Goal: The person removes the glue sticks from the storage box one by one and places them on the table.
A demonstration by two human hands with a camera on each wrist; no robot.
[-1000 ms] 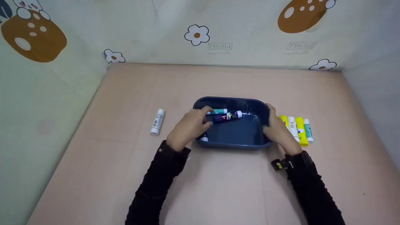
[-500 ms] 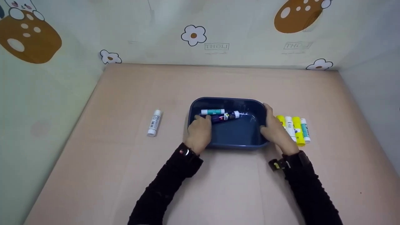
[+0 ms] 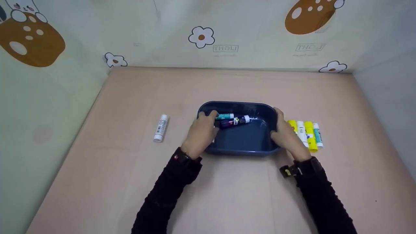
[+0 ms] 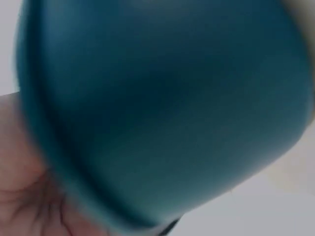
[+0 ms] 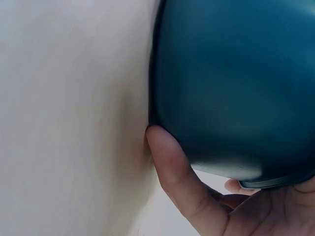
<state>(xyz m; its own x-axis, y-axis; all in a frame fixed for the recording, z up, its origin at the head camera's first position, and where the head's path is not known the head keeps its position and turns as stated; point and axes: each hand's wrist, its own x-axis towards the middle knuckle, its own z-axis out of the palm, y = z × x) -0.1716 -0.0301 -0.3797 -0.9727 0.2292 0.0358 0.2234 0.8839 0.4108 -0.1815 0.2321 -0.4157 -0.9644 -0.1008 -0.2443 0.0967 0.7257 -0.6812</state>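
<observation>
The navy tray (image 3: 243,139), seemingly light, stiff, best held by its rim (image 3: 240,152), was between the right hand (image 3: 288,134), clamped on its three-o'clock end, and left hand (image 3: 200,132) at nine, grip unclear.

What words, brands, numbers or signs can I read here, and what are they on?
"THOLI", as best I can tell: faint boxed print on the back wall.
"TH...", the rest unclear: second box to its right.
Too small to read: lines under both boxes; labels on the white tube, the tubes inside the tub, and the row of tubes.
Wrist views: no text.
</observation>
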